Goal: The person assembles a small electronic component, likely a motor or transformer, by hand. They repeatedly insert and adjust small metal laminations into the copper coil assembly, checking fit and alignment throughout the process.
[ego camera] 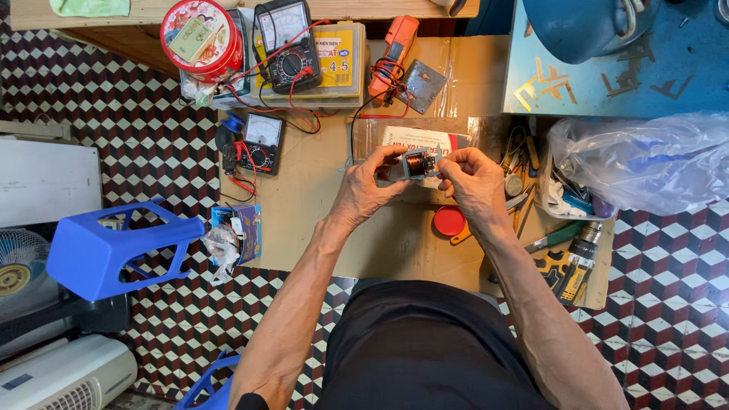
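Note:
My left hand (367,190) and my right hand (474,182) together hold a small boxy electrical part (419,163) with a copper coil showing inside a clear casing. The part is lifted a little above a sheet of brown cardboard (319,205) spread on the patterned tile floor. Fingers of both hands pinch its two ends. Under my hands lies a clear bag with a white and red card (425,138).
Two analog multimeters (288,45) (260,143) with red and black leads, an orange clamp meter (395,53) and a red round tin (201,34) lie at the back. A red lid (449,221), hand tools (524,171), a cordless drill (573,266) and a plastic bag (645,163) are on the right. A blue stool (114,247) stands at left.

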`<state>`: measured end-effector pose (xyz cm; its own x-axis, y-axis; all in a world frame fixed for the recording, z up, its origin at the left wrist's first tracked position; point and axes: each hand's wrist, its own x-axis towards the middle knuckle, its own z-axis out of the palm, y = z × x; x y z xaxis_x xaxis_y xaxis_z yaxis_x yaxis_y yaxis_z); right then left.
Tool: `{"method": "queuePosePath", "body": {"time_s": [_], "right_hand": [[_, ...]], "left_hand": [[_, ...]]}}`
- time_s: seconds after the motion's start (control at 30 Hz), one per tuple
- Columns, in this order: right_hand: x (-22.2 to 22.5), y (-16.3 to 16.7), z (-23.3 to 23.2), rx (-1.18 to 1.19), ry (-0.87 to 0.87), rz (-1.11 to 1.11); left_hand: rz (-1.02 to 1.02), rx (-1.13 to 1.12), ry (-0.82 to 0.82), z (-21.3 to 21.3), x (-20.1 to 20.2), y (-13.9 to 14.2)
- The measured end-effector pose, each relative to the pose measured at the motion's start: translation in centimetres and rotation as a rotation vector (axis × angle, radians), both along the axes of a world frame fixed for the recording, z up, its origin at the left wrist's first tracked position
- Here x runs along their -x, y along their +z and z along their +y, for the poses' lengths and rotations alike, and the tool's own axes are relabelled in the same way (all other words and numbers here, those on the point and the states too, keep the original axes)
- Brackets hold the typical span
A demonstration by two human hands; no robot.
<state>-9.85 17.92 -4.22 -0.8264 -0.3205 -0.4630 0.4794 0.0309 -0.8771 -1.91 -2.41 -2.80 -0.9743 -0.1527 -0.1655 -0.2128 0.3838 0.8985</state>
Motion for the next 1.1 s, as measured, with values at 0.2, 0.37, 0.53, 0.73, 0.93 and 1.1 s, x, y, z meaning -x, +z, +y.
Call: {"method": "queuePosePath", "body": {"time_s": [0.2,0.37,0.53,0.73,0.93,1.1], "right_hand": [[0.0,0.3,0.0,0.023,0.001,-0.029],[-0.2,-0.3,0.1,0.016,-0.021,-0.005],[0.4,-0.9,1.1,0.022,0.005,-0.075],[1.5,-1.8,2.5,0.031,0.080,-0.093],[1.6,-2.2,2.6,0.078,0.044,-0.124],[1.5,-2.0,2.9,0.120,0.057,-0.147]], "left_hand": [[0.037,0.029,-0.020,0.1,0.0,0.5],[-0.039,0.058,0.003,0.9,0.3,1.1],[-0.091,0.114,0.013,2.1,1.0,1.8],[-0.134,0.127,0.030,3.6,2.1,2.3],[-0.164,0.134,0.036,4.2,2.6,2.3],[-0.181,0.147,0.042,4.2,2.7,2.4]]}}
